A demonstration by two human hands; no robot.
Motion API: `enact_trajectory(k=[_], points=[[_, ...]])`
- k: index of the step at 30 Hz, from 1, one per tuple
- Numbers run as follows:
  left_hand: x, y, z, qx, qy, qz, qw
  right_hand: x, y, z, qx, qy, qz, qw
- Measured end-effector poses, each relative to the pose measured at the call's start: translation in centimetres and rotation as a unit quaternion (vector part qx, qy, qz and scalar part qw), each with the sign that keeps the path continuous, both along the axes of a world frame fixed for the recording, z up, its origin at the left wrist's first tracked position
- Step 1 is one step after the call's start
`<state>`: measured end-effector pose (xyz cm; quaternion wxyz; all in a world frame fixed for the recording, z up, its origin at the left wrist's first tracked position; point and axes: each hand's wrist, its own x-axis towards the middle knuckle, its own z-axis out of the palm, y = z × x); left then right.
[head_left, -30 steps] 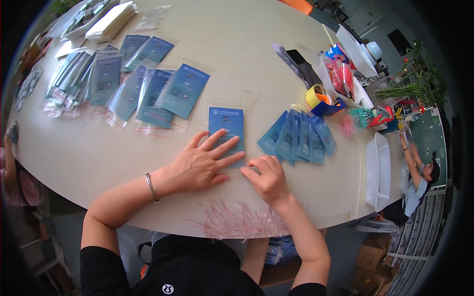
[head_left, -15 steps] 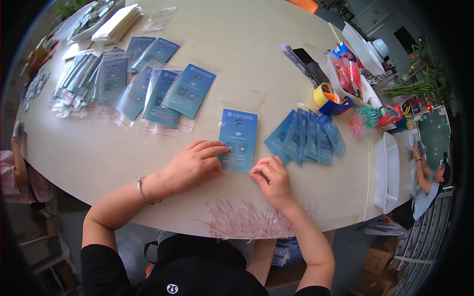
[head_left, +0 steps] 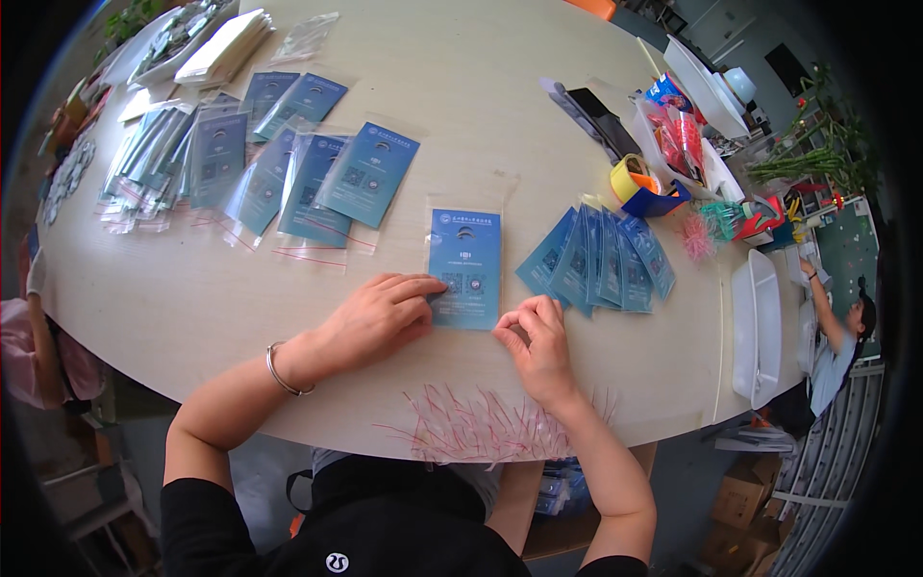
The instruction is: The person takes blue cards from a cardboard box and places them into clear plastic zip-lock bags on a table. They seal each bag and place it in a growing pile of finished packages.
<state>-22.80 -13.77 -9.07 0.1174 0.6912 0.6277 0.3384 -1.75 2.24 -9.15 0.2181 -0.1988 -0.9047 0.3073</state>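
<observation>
In front of me on the table lies a blue printed card (head_left: 465, 240), upright to my view, inside a clear plastic bag (head_left: 471, 197) that sticks out past its far edge. My left hand (head_left: 389, 313) lies at the card's left side, fingers stretched out, with a fingertip resting on its lower left part. By the near right corner, my right hand (head_left: 538, 346) has thumb and index finger pinched together; what is between them, if anything, cannot be made out. Several blue cards (head_left: 601, 260) fan out to the right of it.
Bagged cards (head_left: 370, 178) lie spread at the left. Small clear bags with red strips (head_left: 481, 428) cover the near edge. To the right are a tape roll (head_left: 635, 178), a phone (head_left: 601, 120) and a white tray (head_left: 755, 327). Another person (head_left: 836, 346) is at far right.
My right hand's pinched fingers have shifted slightly right, away from the card's corner. My left hand stays at the card. The person at far right has stretched an arm out.
</observation>
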Motion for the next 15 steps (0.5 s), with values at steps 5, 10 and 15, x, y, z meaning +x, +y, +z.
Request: enact_trajectory(k=[5, 10, 15], points=[[0.2, 0.0, 0.3, -0.033, -0.069, 0.031, 0.997, 0.2, 0.0, -0.4, 0.006, -0.001, 0.004, 1.0], [1.1, -0.5, 0.7, -0.029, -0.075, 0.113, 0.99, -0.1, -0.2, 0.0, 0.017, -0.035, 0.007, 0.999], [1.3, -0.5, 0.1, -0.016, -0.034, 0.137, 0.99, -0.4, -0.1, 0.6, -0.017, -0.082, -0.005, 0.996]])
